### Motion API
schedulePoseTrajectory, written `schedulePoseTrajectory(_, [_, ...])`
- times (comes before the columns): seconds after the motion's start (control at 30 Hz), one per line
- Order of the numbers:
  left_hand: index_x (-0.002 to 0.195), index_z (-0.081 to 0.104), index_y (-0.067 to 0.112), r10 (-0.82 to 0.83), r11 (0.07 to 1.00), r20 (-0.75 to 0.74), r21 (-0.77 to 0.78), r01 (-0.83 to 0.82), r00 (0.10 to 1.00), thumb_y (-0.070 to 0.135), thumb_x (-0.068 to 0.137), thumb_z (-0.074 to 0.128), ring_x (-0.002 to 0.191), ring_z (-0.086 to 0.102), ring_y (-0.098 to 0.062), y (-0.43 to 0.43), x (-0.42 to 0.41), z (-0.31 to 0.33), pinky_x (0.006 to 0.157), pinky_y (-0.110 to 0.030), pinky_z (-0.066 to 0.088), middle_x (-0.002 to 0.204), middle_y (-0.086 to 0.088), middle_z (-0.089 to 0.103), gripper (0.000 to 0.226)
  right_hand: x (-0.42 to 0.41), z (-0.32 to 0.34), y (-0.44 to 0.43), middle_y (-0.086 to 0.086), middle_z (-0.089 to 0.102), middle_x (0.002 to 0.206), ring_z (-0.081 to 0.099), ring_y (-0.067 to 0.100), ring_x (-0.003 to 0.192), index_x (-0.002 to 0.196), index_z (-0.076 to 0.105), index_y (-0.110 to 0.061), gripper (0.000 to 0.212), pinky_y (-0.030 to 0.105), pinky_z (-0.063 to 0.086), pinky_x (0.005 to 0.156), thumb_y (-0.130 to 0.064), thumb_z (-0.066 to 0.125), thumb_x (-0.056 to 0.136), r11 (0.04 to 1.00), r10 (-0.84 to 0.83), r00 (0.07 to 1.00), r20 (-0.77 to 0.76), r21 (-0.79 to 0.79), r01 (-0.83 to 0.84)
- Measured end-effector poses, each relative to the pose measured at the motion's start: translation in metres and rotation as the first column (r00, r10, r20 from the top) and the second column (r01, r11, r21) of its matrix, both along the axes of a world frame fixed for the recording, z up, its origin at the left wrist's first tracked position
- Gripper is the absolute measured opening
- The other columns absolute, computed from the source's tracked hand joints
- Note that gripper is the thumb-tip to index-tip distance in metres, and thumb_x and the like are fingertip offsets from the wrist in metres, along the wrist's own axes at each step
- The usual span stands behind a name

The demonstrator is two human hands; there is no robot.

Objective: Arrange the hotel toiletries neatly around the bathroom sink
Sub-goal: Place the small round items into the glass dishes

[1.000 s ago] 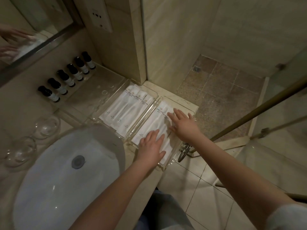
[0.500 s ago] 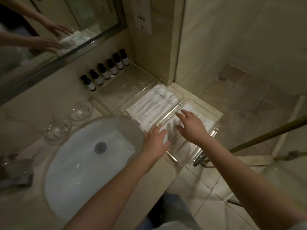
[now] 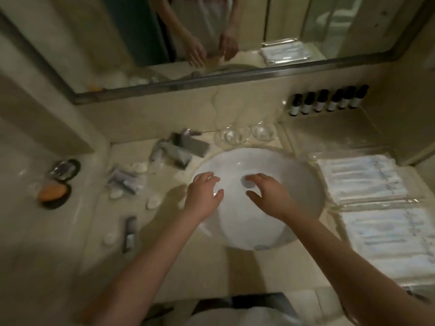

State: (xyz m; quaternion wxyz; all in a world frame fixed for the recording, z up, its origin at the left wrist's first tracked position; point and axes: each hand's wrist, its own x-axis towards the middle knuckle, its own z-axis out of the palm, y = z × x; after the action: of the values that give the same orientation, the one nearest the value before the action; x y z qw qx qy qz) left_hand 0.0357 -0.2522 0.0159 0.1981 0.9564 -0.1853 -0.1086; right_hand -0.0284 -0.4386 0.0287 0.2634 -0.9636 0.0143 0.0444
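since both left the tray (image 3: 367, 205), left hand (image 3: 203, 197), right hand (image 3: 270, 198) loosely spread, empty, above sink (image 3: 306, 184)

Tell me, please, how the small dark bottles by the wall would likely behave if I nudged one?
The bottles look tall and narrow, so one would probably tip rather than slide. They stand close together in a row, so a falling one may knock its neighbours. Being small, they are likely light.
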Motion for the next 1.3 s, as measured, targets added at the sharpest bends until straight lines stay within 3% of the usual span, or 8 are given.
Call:
schedulePoseTrajectory(0.2, [0.127, 0.053, 0.011, 0.318, 0.948, -0.063, 0.037, -0.317, 0.946, 0.032, 0.090, 0.053, 0.127, 0.041, -0.028, 0.114, -0.001, -0.011, 0.108, -0.036, 0.033, 0.138, -0.008, 0.048, 0.043, 0.047, -0.005, 0.096, 0.004, 0.054, 0.133, 0.054, 0.023, 0.116, 0.134, 0.047, -0.019, 0.043, 0.034, 0.044, 0.095, -0.030, 0.052, 0.093, 0.960, 0.277, 0.953, -0.120, -0.008, -0.280])
schedulePoseTrajectory(0.37, [0.127, 0.052, 0.013, 0.541, 0.841, -0.136, 0.088, -0.534, 0.830, 0.028, 0.087, 0.055, 0.121, 0.046, -0.029, 0.190, -0.001, -0.022, 0.102, -0.037, 0.039, 0.134, -0.009, 0.047, 0.043, 0.083, -0.018, 0.167, 0.009, 0.054, 0.131, 0.055, 0.027, 0.113, 0.134, 0.045, -0.016, 0.044, 0.034, 0.044, 0.094, -0.029, 0.052, 0.093, 0.908, 0.406, 0.890, -0.208, -0.013, -0.418])
schedulePoseTrajectory(0.6, [0.136, 0.042, 0.011, 0.692, 0.721, -0.200, 0.194, -0.665, 0.693, 0.027, 0.088, 0.053, 0.130, 0.040, -0.028, 0.266, -0.009, -0.034, 0.105, -0.036, 0.035, 0.144, -0.011, 0.038, 0.052, 0.120, -0.047, 0.239, 0.012, 0.051, 0.127, 0.055, 0.029, 0.110, 0.137, 0.039, -0.018, 0.052, 0.032, 0.044, 0.088, -0.037, 0.053, 0.091, 0.867, 0.464, 0.841, -0.279, -0.051, -0.495])
schedulePoseTrajectory(0.73, [0.134, 0.044, 0.013, 0.675, 0.737, -0.251, 0.194, -0.647, 0.694, 0.033, 0.085, 0.055, 0.127, 0.040, -0.027, 0.284, -0.014, -0.043, 0.103, -0.037, 0.035, 0.141, -0.010, 0.040, 0.053, 0.132, -0.065, 0.262, 0.010, 0.048, 0.123, 0.055, 0.027, 0.104, 0.138, 0.037, -0.022, 0.057, 0.036, 0.050, 0.084, -0.037, 0.058, 0.087, 0.848, 0.450, 0.842, -0.298, -0.154, -0.507])
schedulePoseTrajectory(0.87, [0.131, 0.046, 0.015, 0.646, 0.756, -0.307, 0.131, -0.642, 0.698, 0.031, 0.081, 0.065, 0.124, 0.041, -0.024, 0.289, -0.013, -0.053, 0.102, -0.034, 0.035, 0.138, -0.009, 0.039, 0.056, 0.134, -0.082, 0.270, 0.007, 0.044, 0.120, 0.050, 0.024, 0.099, 0.129, 0.047, -0.022, 0.038, 0.032, 0.046, 0.077, -0.025, 0.052, 0.091, 0.814, 0.468, 0.843, -0.267, -0.241, -0.528])
schedulePoseTrajectory(1.07, [0.131, 0.047, 0.018, 0.610, 0.776, -0.306, 0.045, -0.629, 0.731, 0.027, 0.076, 0.070, 0.120, 0.043, -0.022, 0.288, -0.014, -0.058, 0.102, -0.031, 0.035, 0.134, -0.007, 0.038, 0.061, 0.140, -0.089, 0.262, 0.010, 0.045, 0.111, 0.053, 0.027, 0.090, 0.116, 0.049, -0.013, 0.027, 0.032, 0.042, 0.072, -0.027, 0.040, 0.095, 0.857, 0.464, 0.852, -0.243, -0.122, -0.501])
schedulePoseTrajectory(1.17, [0.126, 0.053, 0.014, 0.590, 0.797, -0.267, 0.042, -0.602, 0.762, 0.021, 0.076, 0.069, 0.112, 0.048, -0.023, 0.285, -0.014, -0.060, 0.097, -0.028, 0.040, 0.126, -0.008, 0.043, 0.053, 0.141, -0.085, 0.258, 0.009, 0.047, 0.110, 0.051, 0.023, 0.084, 0.116, 0.052, -0.012, 0.027, 0.029, 0.042, 0.072, -0.024, 0.047, 0.092, 0.879, 0.458, 0.864, -0.212, -0.039, -0.475])
schedulePoseTrajectory(1.3, [0.124, 0.054, 0.011, 0.596, 0.798, -0.226, 0.056, -0.600, 0.771, 0.020, 0.077, 0.066, 0.109, 0.051, -0.025, 0.280, -0.012, -0.054, 0.096, -0.035, 0.045, 0.125, -0.010, 0.048, 0.049, 0.133, -0.072, 0.252, 0.009, 0.053, 0.109, 0.055, 0.024, 0.091, 0.118, 0.056, -0.011, 0.034, 0.028, 0.044, 0.076, -0.019, 0.060, 0.085, 0.890, 0.456, 0.882, -0.115, 0.082, -0.449])
